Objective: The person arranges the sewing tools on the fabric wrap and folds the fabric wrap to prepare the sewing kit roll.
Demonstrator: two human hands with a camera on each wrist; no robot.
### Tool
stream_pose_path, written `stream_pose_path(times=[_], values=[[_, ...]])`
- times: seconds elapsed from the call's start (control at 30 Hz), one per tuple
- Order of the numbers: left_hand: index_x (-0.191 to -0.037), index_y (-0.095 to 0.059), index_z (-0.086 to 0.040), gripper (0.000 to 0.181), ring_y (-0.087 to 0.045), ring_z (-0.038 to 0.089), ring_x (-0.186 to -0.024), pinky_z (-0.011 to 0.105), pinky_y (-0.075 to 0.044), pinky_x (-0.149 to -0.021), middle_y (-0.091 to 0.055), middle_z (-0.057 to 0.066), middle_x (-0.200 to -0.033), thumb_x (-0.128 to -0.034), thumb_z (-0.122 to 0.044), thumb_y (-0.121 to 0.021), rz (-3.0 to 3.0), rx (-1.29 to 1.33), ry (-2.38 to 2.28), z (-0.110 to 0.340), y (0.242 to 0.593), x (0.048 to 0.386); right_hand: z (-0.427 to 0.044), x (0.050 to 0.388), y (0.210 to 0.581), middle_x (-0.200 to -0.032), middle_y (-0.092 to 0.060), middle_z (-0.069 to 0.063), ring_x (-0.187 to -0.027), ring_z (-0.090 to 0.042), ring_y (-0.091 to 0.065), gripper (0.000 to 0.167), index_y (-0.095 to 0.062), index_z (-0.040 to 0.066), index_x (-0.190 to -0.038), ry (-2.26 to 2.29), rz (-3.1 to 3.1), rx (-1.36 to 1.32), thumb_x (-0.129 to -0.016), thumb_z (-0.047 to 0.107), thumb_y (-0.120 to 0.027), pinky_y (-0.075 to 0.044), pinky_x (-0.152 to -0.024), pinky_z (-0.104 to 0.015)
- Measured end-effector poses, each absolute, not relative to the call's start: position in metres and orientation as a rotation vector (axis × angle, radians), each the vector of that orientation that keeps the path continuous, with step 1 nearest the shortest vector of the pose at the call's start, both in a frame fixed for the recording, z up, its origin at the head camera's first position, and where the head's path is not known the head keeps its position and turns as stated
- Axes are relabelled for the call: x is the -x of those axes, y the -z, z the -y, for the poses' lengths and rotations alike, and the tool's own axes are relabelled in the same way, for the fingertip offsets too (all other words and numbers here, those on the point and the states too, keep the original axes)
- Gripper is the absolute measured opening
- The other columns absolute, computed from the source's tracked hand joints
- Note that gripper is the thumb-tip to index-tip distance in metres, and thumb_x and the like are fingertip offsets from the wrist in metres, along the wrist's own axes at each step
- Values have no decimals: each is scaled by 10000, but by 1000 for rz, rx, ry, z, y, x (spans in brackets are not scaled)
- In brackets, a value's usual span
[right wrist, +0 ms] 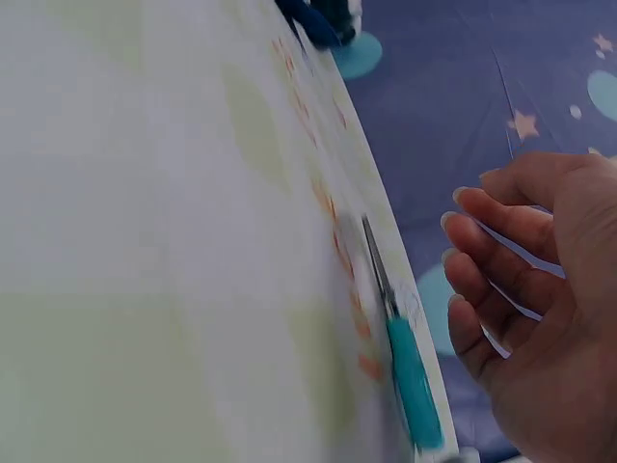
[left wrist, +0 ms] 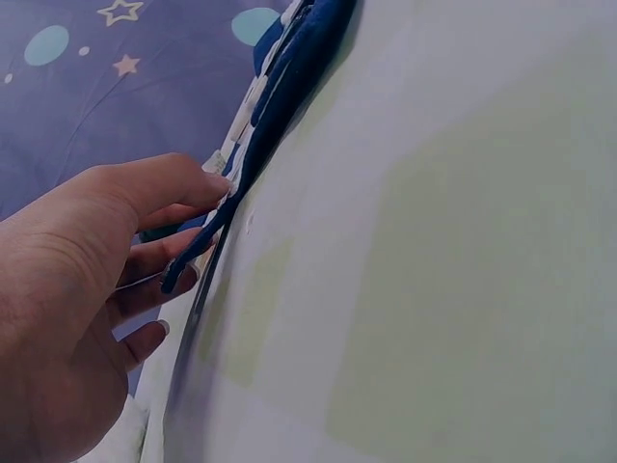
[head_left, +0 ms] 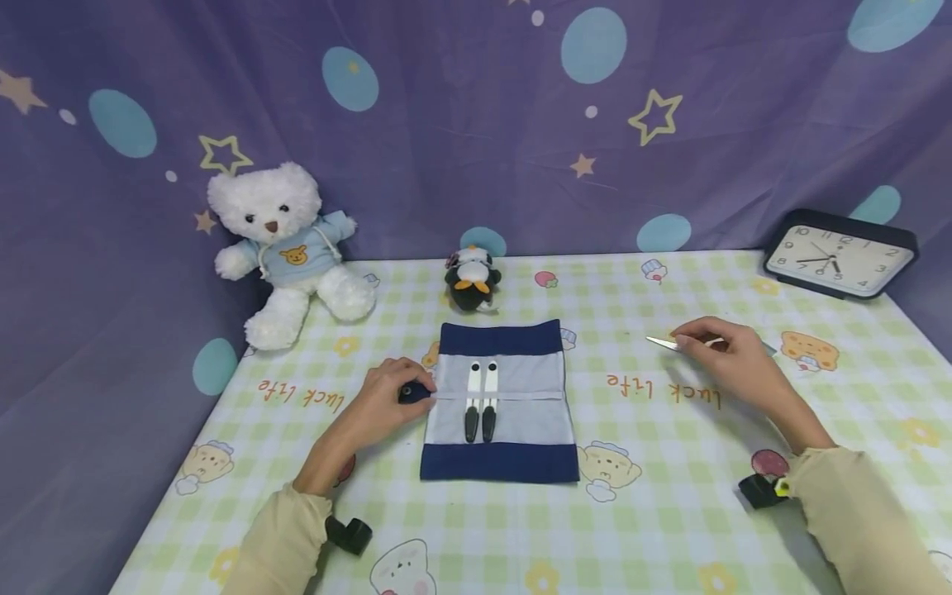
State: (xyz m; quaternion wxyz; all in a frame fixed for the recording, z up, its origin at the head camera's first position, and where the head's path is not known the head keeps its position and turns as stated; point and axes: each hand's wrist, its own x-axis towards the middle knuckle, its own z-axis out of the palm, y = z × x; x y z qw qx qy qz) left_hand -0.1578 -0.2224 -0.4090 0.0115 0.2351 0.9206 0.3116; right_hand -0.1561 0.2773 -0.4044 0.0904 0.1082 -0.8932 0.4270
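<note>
A navy and grey cloth tool roll (head_left: 521, 463) lies spread on the table. Two slim white tools (head_left: 491, 380) with black ends sit side by side under its cross band. At the roll's left edge, my left hand (head_left: 390, 397) pinches the navy tab (head_left: 413, 392), which bears a round snap; in the left wrist view the tab (left wrist: 183, 265) passes between the fingers. Over to the right, my right hand (head_left: 725, 355) hovers over a pointed metal tool (head_left: 660, 342) with a teal handle (right wrist: 415, 386). The right wrist view shows its fingers loosely bent and apart from that tool.
Behind the roll sits a penguin toy (head_left: 473, 277). A white teddy bear (head_left: 290, 256) leans at the back left, and a black-framed clock (head_left: 840, 256) stands at the back right. A purple curtain (head_left: 483, 149) closes off the back of the checked tablecloth (head_left: 640, 529).
</note>
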Motion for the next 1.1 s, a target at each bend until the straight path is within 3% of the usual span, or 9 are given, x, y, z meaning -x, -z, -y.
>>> stream_pose_path(times=[0.2,0.5,0.8,1.0,1.1], values=[[-993,-744,-199,98,-543,285,-1148,564,-304,-1016,-665,-15,-1114,-918,-163,-796,-2863,-735,-987,222,409,158,-299,145,408,-1083,-692,98,-951,27,-559,270,-732,80,-1194,-1223,2683,-187,-1058,286,-624,-403,-796,-126],[-984,-744,-187,94,-548,294,-1143,558,-312,-1004,-673,-3,-1105,-915,-149,-795,-2865,-745,-996,223,409,158,-319,137,413,-1123,-670,-77,-860,-7,-545,310,-711,83,-1240,-1130,2747,-30,-1054,314,-623,-432,-672,-186],[-991,-743,-181,94,-540,299,-1151,560,-316,-996,-669,-1,-1113,-919,-153,-796,-2858,-731,-998,222,409,159,-332,130,418,-1024,-645,101,-886,96,-512,244,-737,46,-1154,-1073,2677,-40,-1033,241,-655,-387,-745,-134],[-991,-742,-175,94,-542,296,-1140,554,-320,-988,-669,1,-1109,-919,-147,-795,-2853,-736,-1008,222,409,158,-334,128,420,-1081,-666,-122,-846,114,-482,255,-730,12,-1150,-1016,2717,-7,-1029,225,-658,-396,-700,-166],[-990,-742,-173,91,-543,293,-1137,554,-320,-993,-668,-3,-1104,-920,-146,-793,-2850,-737,-1013,222,409,158,-334,128,421,-1057,-686,-172,-814,92,-485,269,-726,4,-1157,-986,2759,17,-1032,232,-656,-398,-679,-191]])
